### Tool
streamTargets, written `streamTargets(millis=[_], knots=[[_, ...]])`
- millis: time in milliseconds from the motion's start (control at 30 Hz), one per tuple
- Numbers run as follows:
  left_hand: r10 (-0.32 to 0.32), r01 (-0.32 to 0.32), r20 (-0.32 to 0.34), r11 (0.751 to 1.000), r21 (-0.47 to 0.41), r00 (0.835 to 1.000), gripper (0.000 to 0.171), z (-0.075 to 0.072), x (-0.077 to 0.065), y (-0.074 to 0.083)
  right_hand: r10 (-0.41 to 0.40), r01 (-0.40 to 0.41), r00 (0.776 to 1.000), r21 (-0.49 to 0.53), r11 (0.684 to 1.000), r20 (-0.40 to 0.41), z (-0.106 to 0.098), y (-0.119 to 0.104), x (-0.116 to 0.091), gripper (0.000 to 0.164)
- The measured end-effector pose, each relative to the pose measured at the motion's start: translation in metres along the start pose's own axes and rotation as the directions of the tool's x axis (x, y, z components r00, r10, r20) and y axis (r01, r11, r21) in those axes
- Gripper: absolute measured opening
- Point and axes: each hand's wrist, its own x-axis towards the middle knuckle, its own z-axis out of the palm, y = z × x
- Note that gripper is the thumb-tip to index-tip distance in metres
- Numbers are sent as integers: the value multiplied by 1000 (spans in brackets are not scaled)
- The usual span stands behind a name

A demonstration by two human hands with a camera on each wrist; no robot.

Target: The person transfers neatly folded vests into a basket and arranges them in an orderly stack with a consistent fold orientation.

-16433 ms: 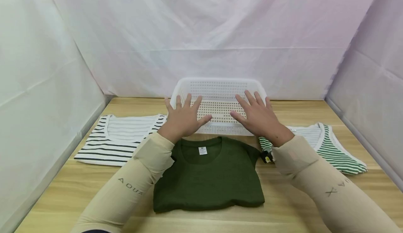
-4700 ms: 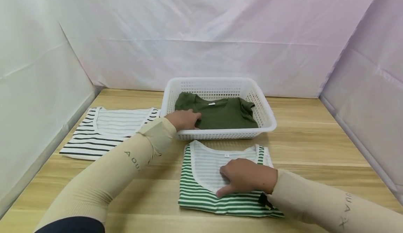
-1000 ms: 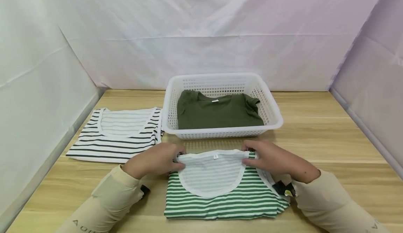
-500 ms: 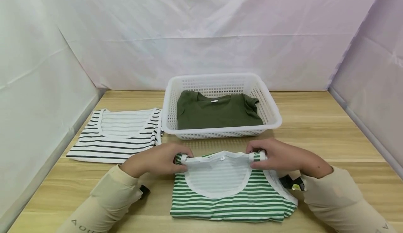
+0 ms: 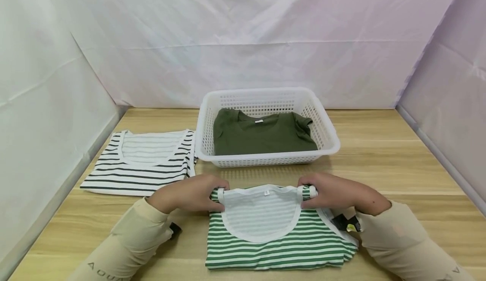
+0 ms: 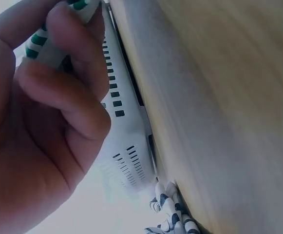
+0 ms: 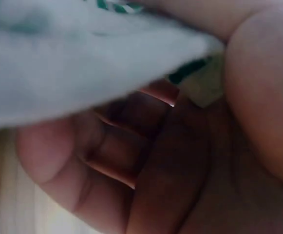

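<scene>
A folded green-and-white striped tank top [image 5: 265,247] lies at the front middle of the table in the head view, its white-trimmed neckline facing up. My left hand [image 5: 193,192] pinches its left shoulder strap between thumb and fingers. On the other side, my right hand [image 5: 334,191] grips the right strap the same way. In the left wrist view, the strap [image 6: 36,44] passes between my curled fingers. White trim and fabric [image 7: 83,63] cross over the fingers in the right wrist view. The far edge of the top is drawn up slightly between both hands.
Behind the top stands a white perforated plastic basket [image 5: 265,159] with a folded dark green T-shirt [image 5: 262,137] inside. A folded black-and-white striped top [image 5: 140,167] lies left of the basket. White cloth walls [image 5: 243,44] enclose the wooden table [image 5: 387,154].
The dark green T-shirt has gone from the table into the basket. The green-striped top has come from the right to the front middle, and both hands now hold its straps. Lately they barely move.
</scene>
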Motion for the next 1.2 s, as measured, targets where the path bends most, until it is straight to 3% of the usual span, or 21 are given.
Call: streamTargets(millis=[267,500,700,867,1033,1200], knots=[[10,-10,-47,1000,-20,999,14,-5,-3,2,-52,52,999,28,998,-17,-7,-2,-5,11],[85,-99,-119,988,-120,989,15,-10,-7,3,-155,164,984,114,980,-85,-17,-6,-13,6],[130,-133,-30,963,-232,991,18,-12,-13,6,-219,235,969,151,960,-116,-22,-11,-18,10],[119,-118,-7,974,-195,993,19,-16,-18,7,-278,294,954,161,942,-113,-26,-15,-22,13],[137,-153,-93,970,-187,986,17,-22,-23,11,-242,259,961,127,957,-136,-30,-20,-28,17],[108,-173,-228,941,-289,968,17,-29,-25,14,-191,222,961,147,964,-201,-35,-21,-30,19]])
